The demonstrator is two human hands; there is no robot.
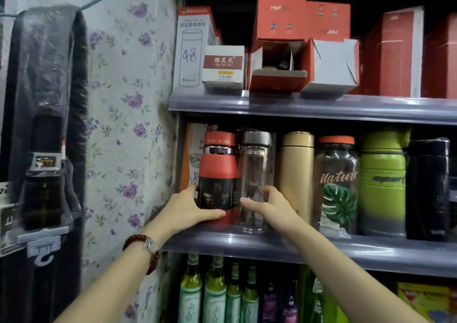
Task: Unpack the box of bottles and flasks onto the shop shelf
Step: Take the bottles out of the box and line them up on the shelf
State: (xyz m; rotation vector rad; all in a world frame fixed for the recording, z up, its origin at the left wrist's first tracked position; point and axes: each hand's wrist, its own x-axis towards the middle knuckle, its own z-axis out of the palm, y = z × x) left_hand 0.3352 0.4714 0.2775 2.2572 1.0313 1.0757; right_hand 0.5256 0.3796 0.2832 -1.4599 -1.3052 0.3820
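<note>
Both hands are raised to the middle shelf [321, 248] of a shop rack. By the left hand [188, 209], the lower part of a red flask [217, 174] is grasped: the thumb lies across the base of its black label and the fingers pass round its left side. By the right hand [269, 204], a clear glass bottle [254, 169] with a grey cap is grasped low down, fingers curled round its right side and thumb stretched towards the flask. A red beaded bracelet [148, 251] is worn on the left wrist.

Flask and bottle are stood upright at the left end of the middle shelf, close to its front edge, just beside each other. Further right along the same shelf are lined up a gold flask [296, 174], a clear jar with an orange lid and a leaf print [336, 186], a green flask [383, 181] and a black flask [427, 189]. An orange and white carton [191, 154] is seen behind the red flask.

On the upper shelf [321, 107], a white carton marked 48 [191, 50] is stood at the left end, with red cartons [282, 18] to its right, two of them lying open-ended towards the front edge. Below the middle shelf, green glass bottles [215, 295] are ranged. Flowered wallpaper [128, 100] covers the wall to the left.
</note>
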